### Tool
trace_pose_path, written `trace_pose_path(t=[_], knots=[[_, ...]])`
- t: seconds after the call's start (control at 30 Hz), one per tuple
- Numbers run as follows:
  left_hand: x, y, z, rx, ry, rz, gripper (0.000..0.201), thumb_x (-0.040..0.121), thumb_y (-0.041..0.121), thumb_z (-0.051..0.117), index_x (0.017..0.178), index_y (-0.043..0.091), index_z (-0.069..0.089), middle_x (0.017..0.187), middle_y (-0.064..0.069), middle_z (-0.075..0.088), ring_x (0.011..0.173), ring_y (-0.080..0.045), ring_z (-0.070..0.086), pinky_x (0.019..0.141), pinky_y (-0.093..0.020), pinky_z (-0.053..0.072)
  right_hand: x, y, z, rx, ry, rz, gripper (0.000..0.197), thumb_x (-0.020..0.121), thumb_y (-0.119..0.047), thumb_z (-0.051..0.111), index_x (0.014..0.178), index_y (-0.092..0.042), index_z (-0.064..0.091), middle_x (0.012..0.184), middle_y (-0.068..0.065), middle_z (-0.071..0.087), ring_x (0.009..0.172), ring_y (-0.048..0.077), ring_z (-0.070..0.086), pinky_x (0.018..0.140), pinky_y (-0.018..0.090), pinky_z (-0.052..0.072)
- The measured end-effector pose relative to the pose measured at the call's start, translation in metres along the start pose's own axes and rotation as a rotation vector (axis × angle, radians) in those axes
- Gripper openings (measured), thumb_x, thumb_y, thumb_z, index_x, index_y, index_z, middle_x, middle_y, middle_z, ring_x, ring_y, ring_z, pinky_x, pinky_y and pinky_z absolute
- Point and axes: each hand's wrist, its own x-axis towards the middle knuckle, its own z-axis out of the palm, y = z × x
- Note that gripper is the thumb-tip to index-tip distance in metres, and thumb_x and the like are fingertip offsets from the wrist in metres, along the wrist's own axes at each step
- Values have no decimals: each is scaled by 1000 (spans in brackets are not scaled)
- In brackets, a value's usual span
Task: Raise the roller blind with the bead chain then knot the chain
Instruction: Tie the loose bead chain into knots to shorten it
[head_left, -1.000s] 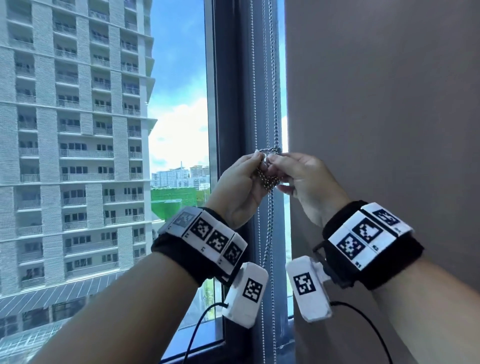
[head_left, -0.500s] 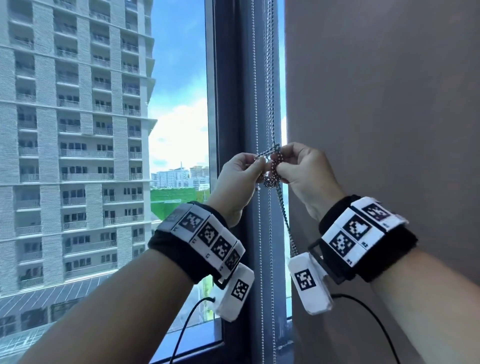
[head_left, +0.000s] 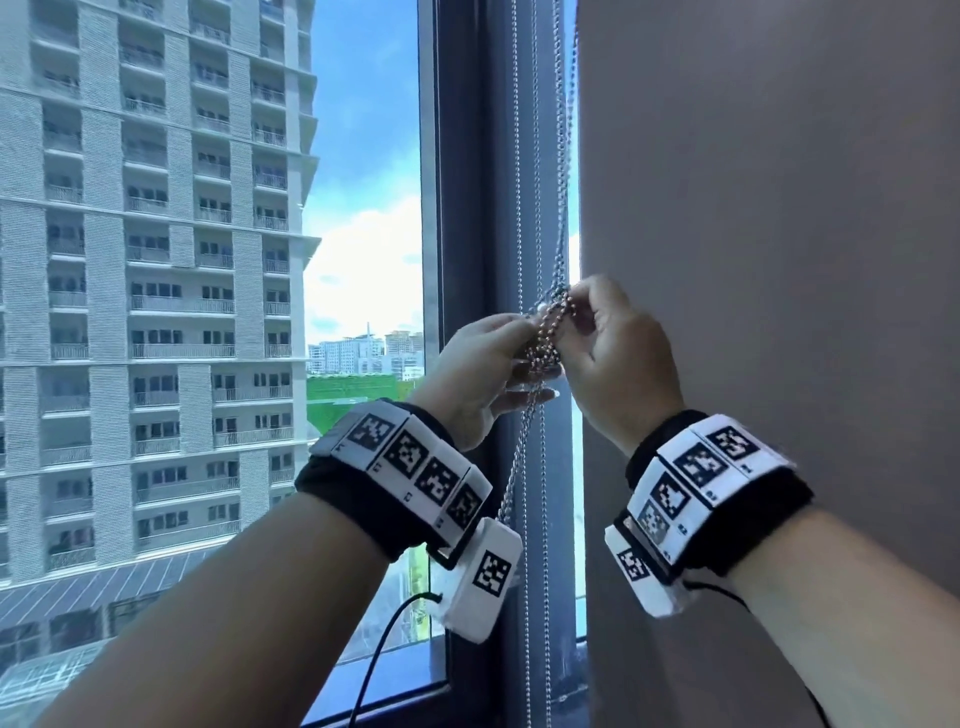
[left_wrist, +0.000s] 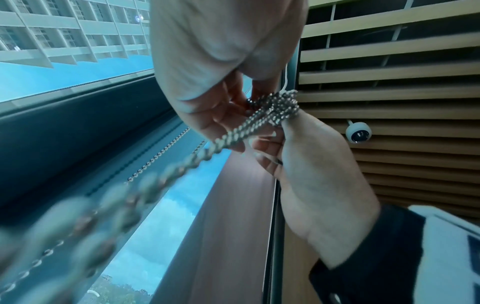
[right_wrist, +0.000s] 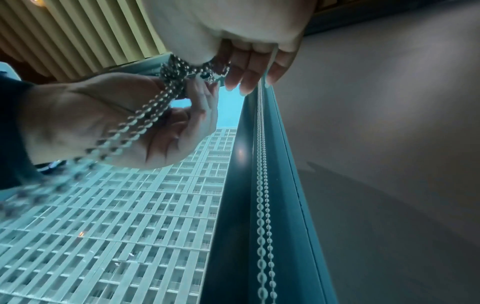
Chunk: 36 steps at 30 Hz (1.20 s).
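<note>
A silver bead chain (head_left: 562, 156) hangs beside the dark window frame. At chest height its strands are bunched into a tangle (head_left: 543, 345) between both hands. My left hand (head_left: 527, 340) pinches the bunch from the left. My right hand (head_left: 574, 312) pinches a loop of beads from the right, fingers curled over it. In the left wrist view the bunch (left_wrist: 278, 106) sits between both hands' fingertips. In the right wrist view it (right_wrist: 179, 70) lies under my right fingers (right_wrist: 244, 67). Below the hands the loose strands (head_left: 514, 467) slant left toward my left wrist. Whether a knot is closed is hidden.
A dark window frame (head_left: 467, 208) runs upright behind the chain, with glass and a tower block to its left. A flat grey surface (head_left: 753, 234), blind fabric or wall, fills the right side. A second thin chain (head_left: 516, 156) hangs straight. A small white camera (left_wrist: 358, 132) sits on the slatted ceiling.
Both hands have risen a little while working the bunch. The loose strands below swung right, then left toward my left wrist. My right hand now lifts a loop of beads.
</note>
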Motion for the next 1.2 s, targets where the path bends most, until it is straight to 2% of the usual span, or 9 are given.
trace_pose_path(t=[0.2, 0.3, 0.4, 0.67, 0.83, 0.97, 1.07, 1.13, 1.2], knots=[[-2, -8, 7, 112, -34, 43, 12, 94, 23, 55, 92, 12, 59, 73, -2, 63, 55, -9, 62, 58, -27, 54, 3, -3, -2, -18, 122, -168, 27, 86, -21, 56, 113, -18, 50, 101, 3, 48, 78, 17, 50, 68, 39, 50], [0, -10, 3, 139, 4, 64, 14, 93, 26, 57, 92, 12, 58, 71, 0, 61, 52, -6, 61, 56, -25, 53, 2, 0, -4, -65, 137, -278, 13, 82, -9, 59, 93, -13, 67, 89, 11, 49, 78, 24, 51, 69, 47, 49], [4, -7, -4, 146, 51, 83, 16, 92, 29, 59, 86, 15, 57, 71, 3, 61, 55, -6, 60, 56, -23, 53, -11, 4, -5, 0, 109, -288, 11, 86, -12, 56, 84, -6, 64, 82, 4, 44, 74, 17, 44, 65, 36, 45], [6, 1, -5, 72, 56, 117, 10, 93, 19, 58, 84, 17, 56, 78, -1, 58, 65, -9, 58, 60, -23, 53, -67, 11, -4, 282, -109, -73, 29, 90, -25, 44, 64, -13, 40, 63, -11, 34, 57, 8, 33, 55, 24, 31], [-2, -6, 1, 96, -40, 161, 13, 93, 13, 56, 83, 20, 57, 76, 6, 60, 71, -6, 57, 80, -30, 49, -104, 17, -2, 274, -216, 24, 23, 82, -28, 50, 65, -21, 38, 64, -12, 35, 60, 6, 36, 57, 20, 33], [-4, -10, 1, 237, -2, 256, 10, 95, 15, 54, 86, 20, 55, 77, 7, 57, 71, -5, 54, 79, -28, 47, -100, 8, -14, 575, -155, 254, 42, 79, -45, 55, 58, -10, 46, 62, 2, 41, 62, 15, 41, 63, 26, 38], [-3, -14, -2, 382, 39, 366, 11, 94, 12, 55, 85, 19, 55, 77, 4, 58, 72, -9, 56, 84, -34, 51, -91, 6, -23, 849, -43, 491, 54, 75, -65, 55, 46, -21, 43, 55, 6, 40, 63, 19, 45, 79, 28, 41], [-2, -16, -6, 500, 66, 419, 12, 93, 13, 56, 84, 21, 55, 76, 3, 60, 73, -13, 59, 85, -41, 54, -88, 8, -27, 921, -51, 531, 52, 78, -60, 56, 44, -23, 43, 51, 7, 41, 63, 20, 47, 85, 32, 42], [-3, -16, -7, 530, 93, 430, 11, 93, 13, 56, 85, 20, 55, 76, 1, 61, 73, -16, 59, 80, -38, 54, -88, 12, -28, 807, -152, 449, 52, 83, -45, 60, 43, -18, 40, 55, 10, 42, 61, 19, 44, 73, 18, 44]])
